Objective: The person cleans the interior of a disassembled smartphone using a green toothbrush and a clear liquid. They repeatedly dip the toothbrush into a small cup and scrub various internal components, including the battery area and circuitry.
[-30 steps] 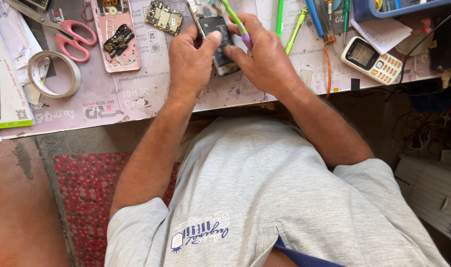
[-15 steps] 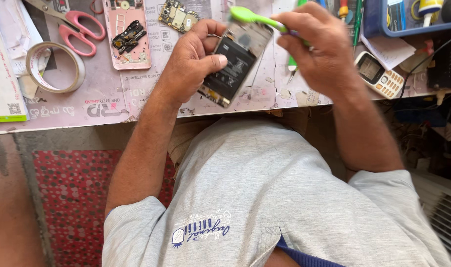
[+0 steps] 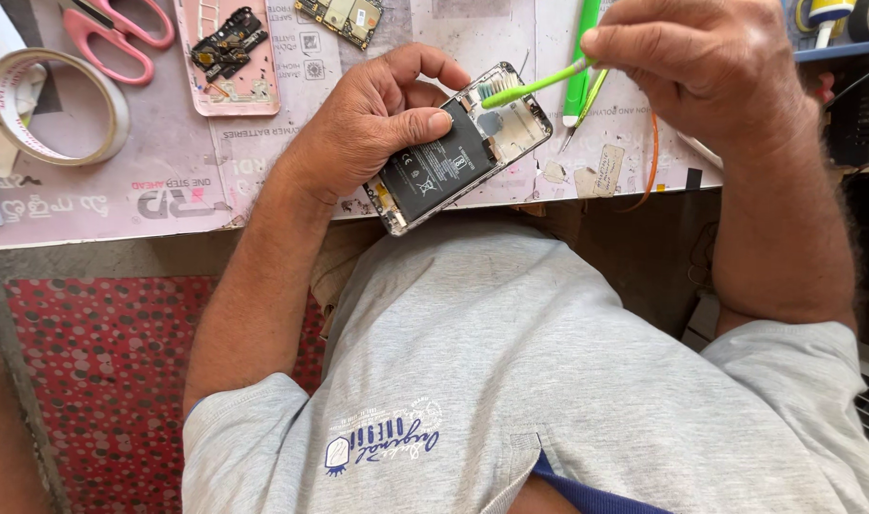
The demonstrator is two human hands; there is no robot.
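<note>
My left hand (image 3: 373, 119) grips an opened phone (image 3: 463, 152) with its back cover off, thumb pressed on the black battery (image 3: 439, 167). The phone tilts over the near edge of the work table (image 3: 120, 205). My right hand (image 3: 701, 62) holds a light green brush (image 3: 534, 86), whose bristled tip rests on the upper inside of the phone, by the frame.
On the table lie pink scissors (image 3: 120, 29), a roll of tape (image 3: 54, 105), a pink phone shell with black parts (image 3: 227, 52), a circuit board (image 3: 344, 17) and green tweezers (image 3: 582, 100). An orange wire (image 3: 651, 162) curls at the right. A red dotted mat (image 3: 101, 381) covers the floor.
The view has moved closer and both hands sit lower. The phone has been drawn toward the table's near edge, and the brush tip has come down onto the phone's upper interior.
</note>
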